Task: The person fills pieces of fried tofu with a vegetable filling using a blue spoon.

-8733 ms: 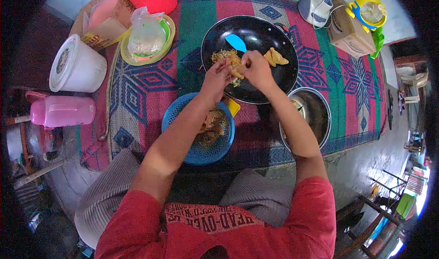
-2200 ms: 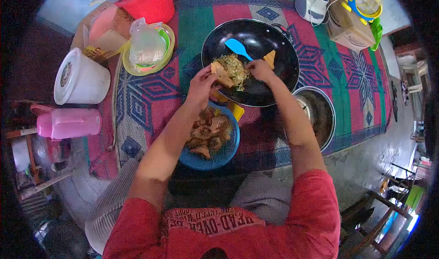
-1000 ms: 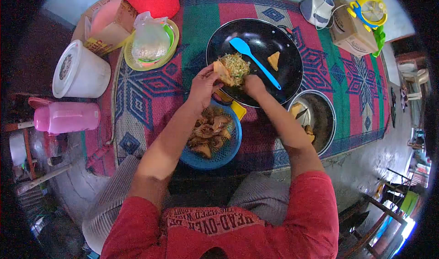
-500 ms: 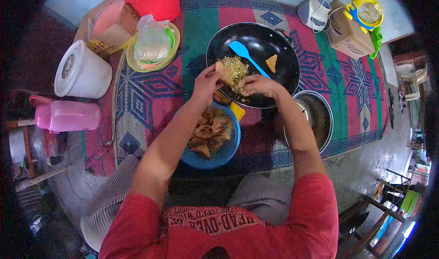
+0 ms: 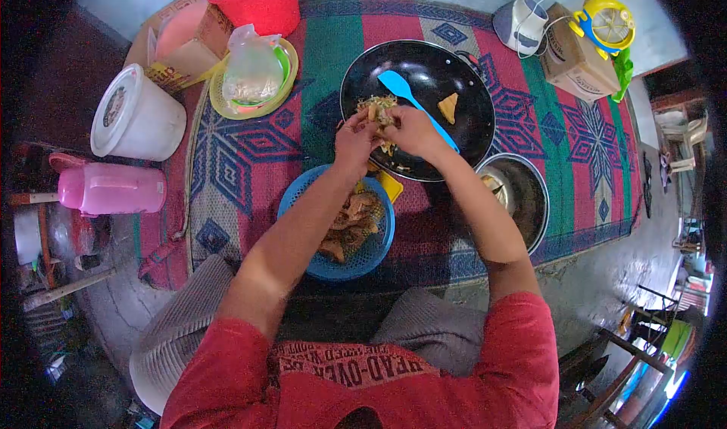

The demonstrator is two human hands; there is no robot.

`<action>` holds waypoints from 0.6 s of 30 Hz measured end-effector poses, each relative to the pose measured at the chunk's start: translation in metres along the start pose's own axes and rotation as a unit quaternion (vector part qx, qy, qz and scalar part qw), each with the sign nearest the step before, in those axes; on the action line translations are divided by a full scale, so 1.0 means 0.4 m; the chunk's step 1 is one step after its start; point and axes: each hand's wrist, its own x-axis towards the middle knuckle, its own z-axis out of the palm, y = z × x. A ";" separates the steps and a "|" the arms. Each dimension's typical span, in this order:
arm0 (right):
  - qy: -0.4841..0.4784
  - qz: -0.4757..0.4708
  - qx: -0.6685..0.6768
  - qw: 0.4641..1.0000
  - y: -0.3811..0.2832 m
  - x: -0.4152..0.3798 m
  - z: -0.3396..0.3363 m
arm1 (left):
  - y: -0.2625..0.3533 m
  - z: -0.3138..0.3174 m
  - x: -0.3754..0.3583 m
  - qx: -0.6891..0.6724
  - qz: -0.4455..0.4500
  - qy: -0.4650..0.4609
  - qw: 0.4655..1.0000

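Note:
Over the near left part of the black wok [image 5: 454,73], my left hand [image 5: 357,143] is closed on a brown tofu piece [image 5: 372,114]. Touching the same piece from the right, my right hand [image 5: 411,131] has its fingers pressed together, partly hiding it. Shredded vegetables [image 5: 367,105] lie in the wok just beyond my fingers. A blue spatula [image 5: 397,83] rests across the wok, with one golden tofu triangle [image 5: 448,109] to its right. Below my hands, a blue basket [image 5: 388,232] holds several brown tofu pieces [image 5: 356,221], partly behind my left forearm.
A metal bowl [image 5: 540,202] sits right of my right forearm. At the left are a white bucket [image 5: 155,122], a pink thermos [image 5: 125,189] and a yellow basket [image 5: 219,99] with a plastic bag [image 5: 252,73]. A cardboard box [image 5: 579,62] stands back right.
My right hand has moved left and up, close against my left hand. The tofu piece is now more covered by my fingers. The blue basket sits slightly further left.

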 end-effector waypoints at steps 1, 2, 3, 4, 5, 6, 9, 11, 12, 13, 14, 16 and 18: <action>0.023 -0.022 -0.036 0.999 -0.004 -0.002 0.007 | -0.005 -0.001 0.003 0.000 0.006 0.007 1.000; 0.022 -0.023 -0.036 0.999 -0.012 -0.007 0.011 | -0.008 0.003 0.002 -0.001 0.005 0.008 1.000; 0.044 -0.036 -0.049 0.997 -0.021 -0.011 0.013 | -0.010 0.009 0.000 -0.017 0.017 0.013 1.000; 0.066 -0.049 -0.063 0.995 -0.028 -0.012 0.015 | -0.012 0.015 -0.001 -0.033 0.028 0.018 0.999; 0.066 -0.049 -0.063 0.995 -0.031 -0.011 0.022 | -0.011 0.020 -0.003 -0.033 0.029 0.017 0.999; 0.059 -0.019 -0.064 0.996 -0.031 -0.010 0.030 | -0.010 0.024 -0.004 -0.042 0.029 0.025 0.998; 0.061 0.008 -0.093 0.994 -0.042 -0.020 0.030 | -0.008 0.037 -0.005 -0.032 0.022 0.041 0.998; 0.071 0.006 -0.120 0.990 -0.045 -0.018 0.028 | -0.007 0.036 -0.004 -0.013 0.017 0.050 0.999; 0.096 0.024 -0.132 0.986 -0.043 -0.013 0.028 | -0.008 0.033 -0.004 -0.007 0.012 0.034 0.999; 0.121 0.042 -0.143 0.981 -0.040 -0.009 0.028 | -0.009 0.029 -0.003 0.000 0.007 0.018 1.000; 0.121 0.042 -0.143 0.981 -0.038 -0.007 0.021 | -0.013 0.021 0.004 -0.001 0.007 0.018 1.000; 0.084 0.085 0.055 0.991 -0.028 -0.007 -0.001 | -0.018 0.004 0.022 -0.050 0.010 -0.018 0.999; 0.092 0.080 0.101 0.987 -0.009 -0.007 0.010 | -0.011 0.001 0.024 -0.043 0.003 0.000 0.999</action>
